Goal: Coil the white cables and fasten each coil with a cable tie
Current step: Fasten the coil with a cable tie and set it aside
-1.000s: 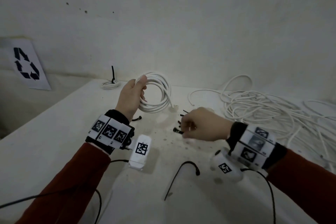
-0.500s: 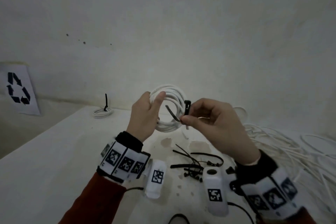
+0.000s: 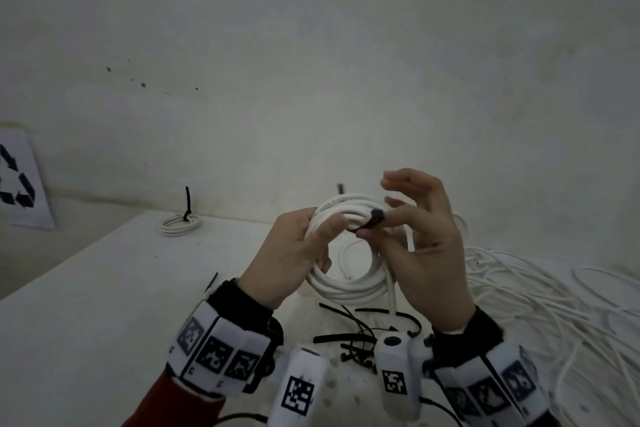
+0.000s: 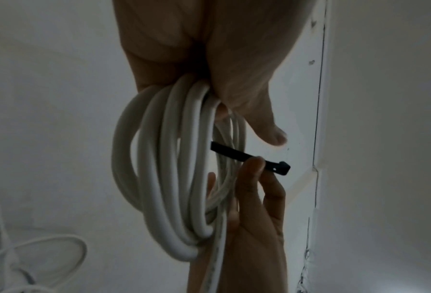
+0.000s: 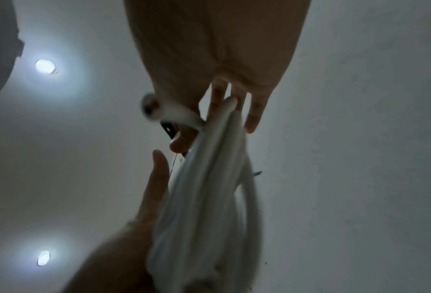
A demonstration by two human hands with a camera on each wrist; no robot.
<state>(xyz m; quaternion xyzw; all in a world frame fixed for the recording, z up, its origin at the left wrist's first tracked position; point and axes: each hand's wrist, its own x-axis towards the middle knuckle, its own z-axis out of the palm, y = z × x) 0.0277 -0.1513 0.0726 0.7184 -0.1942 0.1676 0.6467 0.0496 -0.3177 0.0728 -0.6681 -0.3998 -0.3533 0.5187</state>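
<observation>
My left hand [image 3: 294, 253] grips a white cable coil [image 3: 346, 284] held upright above the table, thumb across its upper left strands. In the left wrist view the coil [image 4: 169, 178] hangs from that hand. My right hand [image 3: 412, 236] pinches a black cable tie [image 3: 370, 220] near its head, against the top of the coil. The tie [image 4: 249, 157] runs through the coil's opening, its head sticking out past the fingers. The right hand's other fingers are spread. A cut cable end [image 5: 150, 107] shows blurred in the right wrist view.
Several loose black cable ties [image 3: 360, 333] lie on the white table [image 3: 86, 305] below my hands. A tangle of uncoiled white cable [image 3: 540, 291] spreads at the right. A small tied coil [image 3: 180, 224] sits at the back left, by the wall.
My right hand picked a black tie off the table, rose to the coil and put the tie through it. The left hand lifted the coil nearer to me.
</observation>
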